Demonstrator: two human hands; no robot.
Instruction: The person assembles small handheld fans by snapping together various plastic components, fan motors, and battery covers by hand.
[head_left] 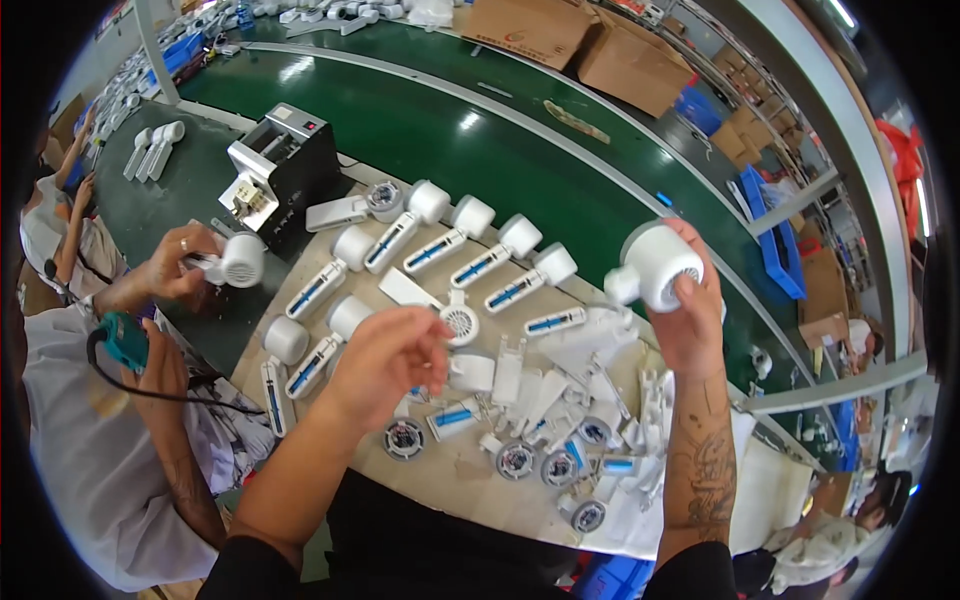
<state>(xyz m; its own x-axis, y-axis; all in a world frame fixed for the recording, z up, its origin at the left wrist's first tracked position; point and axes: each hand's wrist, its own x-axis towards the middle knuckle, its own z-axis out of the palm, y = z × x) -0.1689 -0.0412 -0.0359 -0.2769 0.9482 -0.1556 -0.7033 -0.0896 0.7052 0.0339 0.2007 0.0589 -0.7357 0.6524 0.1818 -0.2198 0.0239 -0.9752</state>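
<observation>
Both hands are working above the bench: the right hand [690,320] is gripping a round white fan head [655,265], raised at the right, while the left hand [385,355] is hovering loosely curled and empty over scattered white plastic shells [530,385]. This looks like assembly, probably calling next for a matching part. Smooth finished fans [480,262] are lying in rows farther back.
</observation>
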